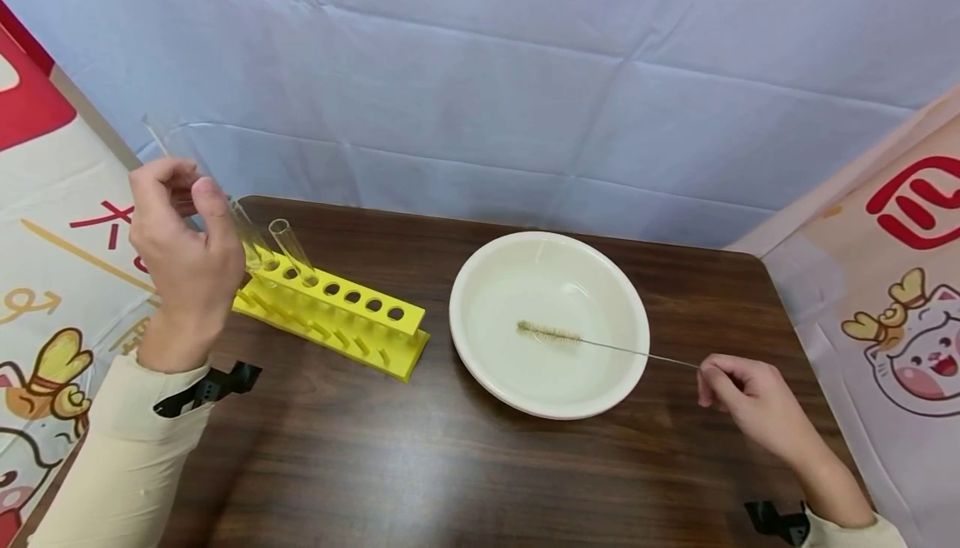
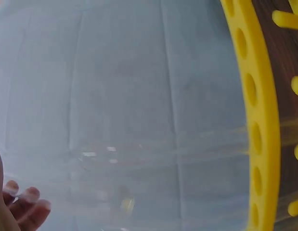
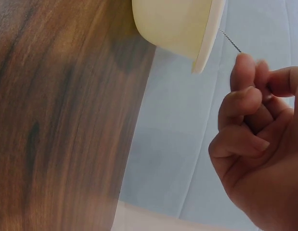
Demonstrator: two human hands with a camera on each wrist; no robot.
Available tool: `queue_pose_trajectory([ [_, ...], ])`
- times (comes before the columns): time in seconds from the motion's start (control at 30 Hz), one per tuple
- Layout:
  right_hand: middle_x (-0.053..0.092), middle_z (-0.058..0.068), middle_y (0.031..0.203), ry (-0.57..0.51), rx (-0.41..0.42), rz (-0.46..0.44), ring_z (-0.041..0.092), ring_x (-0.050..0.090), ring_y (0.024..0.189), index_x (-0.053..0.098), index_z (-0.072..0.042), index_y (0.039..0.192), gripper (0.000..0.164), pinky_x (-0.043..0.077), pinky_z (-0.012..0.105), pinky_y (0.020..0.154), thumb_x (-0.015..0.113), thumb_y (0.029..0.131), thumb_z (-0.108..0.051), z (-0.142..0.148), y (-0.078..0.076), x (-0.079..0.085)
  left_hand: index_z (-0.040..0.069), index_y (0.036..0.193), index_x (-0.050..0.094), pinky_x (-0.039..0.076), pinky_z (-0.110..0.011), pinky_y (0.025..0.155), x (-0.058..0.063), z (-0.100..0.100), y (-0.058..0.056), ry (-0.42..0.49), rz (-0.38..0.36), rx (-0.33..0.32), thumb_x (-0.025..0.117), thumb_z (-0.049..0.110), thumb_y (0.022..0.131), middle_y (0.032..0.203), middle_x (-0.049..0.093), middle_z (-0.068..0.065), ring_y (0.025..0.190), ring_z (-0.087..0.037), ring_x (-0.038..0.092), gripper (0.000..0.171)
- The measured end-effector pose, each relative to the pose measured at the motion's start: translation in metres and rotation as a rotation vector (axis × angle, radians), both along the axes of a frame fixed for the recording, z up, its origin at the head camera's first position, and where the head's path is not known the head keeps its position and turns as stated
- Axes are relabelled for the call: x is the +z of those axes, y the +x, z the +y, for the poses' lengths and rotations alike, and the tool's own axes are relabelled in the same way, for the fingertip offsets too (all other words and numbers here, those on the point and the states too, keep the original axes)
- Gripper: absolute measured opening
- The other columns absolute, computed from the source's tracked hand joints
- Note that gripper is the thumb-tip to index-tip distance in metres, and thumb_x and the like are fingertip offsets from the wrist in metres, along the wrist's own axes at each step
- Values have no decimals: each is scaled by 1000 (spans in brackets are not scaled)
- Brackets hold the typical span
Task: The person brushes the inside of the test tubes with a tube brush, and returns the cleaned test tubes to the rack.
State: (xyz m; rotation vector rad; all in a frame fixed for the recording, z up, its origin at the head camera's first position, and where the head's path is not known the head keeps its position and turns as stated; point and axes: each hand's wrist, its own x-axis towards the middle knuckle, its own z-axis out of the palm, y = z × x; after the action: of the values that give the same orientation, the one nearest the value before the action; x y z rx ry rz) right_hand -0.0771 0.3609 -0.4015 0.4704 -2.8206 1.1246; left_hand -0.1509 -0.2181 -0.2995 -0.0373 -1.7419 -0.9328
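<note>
In the head view my left hand (image 1: 183, 236) is raised over the left end of a yellow test tube rack (image 1: 367, 315). It grips a clear glass test tube (image 1: 159, 133), whose upper end slants out to the upper left; the fingers hide part of it. Another test tube (image 1: 291, 246) leans in a rack hole, and more clear glass shows beside the hand. My right hand (image 1: 750, 398) pinches the thin wire handle of a test tube brush (image 1: 551, 332) between thumb and fingers. The bristles are within the outline of a white basin (image 1: 465, 348).
The basin stands right of the rack on a dark wooden table (image 1: 360, 465). A pale cloth (image 1: 480, 115) hangs behind the table, and printed cloths (image 1: 915, 398) flank both sides. Several rack holes hold no tube.
</note>
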Motion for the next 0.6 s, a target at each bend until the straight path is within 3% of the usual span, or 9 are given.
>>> queue_pose_trajectory([
  [0.2,60,-9,67,31,-2,17,9,54,57,66,-16,83,28,42,21,49,57,102,2,-1,0,-1,6,114,62,44,-9,69,5,14,5,-30,31,-100,53,29,105,93,50,23,70,6,55,27],
  [0.3,58,-10,67,47,0,47,7,49,54,65,-18,84,28,38,21,47,57,101,2,-2,0,-2,0,112,63,39,-13,69,4,25,3,-88,59,-139,50,45,106,81,55,2,64,-11,54,47],
  [0.43,58,-11,67,65,-15,70,5,47,53,64,-19,82,29,36,21,46,57,101,2,-3,0,-3,-6,113,60,32,-25,69,2,41,0,-227,56,-199,42,57,105,80,51,-24,65,-32,44,66],
  [0.6,58,-10,65,41,-46,62,9,51,55,63,-19,79,32,38,21,48,55,103,0,-5,2,0,-2,119,58,39,-33,60,-1,58,-1,-445,-10,-301,42,47,106,85,57,-19,64,-26,47,54],
])
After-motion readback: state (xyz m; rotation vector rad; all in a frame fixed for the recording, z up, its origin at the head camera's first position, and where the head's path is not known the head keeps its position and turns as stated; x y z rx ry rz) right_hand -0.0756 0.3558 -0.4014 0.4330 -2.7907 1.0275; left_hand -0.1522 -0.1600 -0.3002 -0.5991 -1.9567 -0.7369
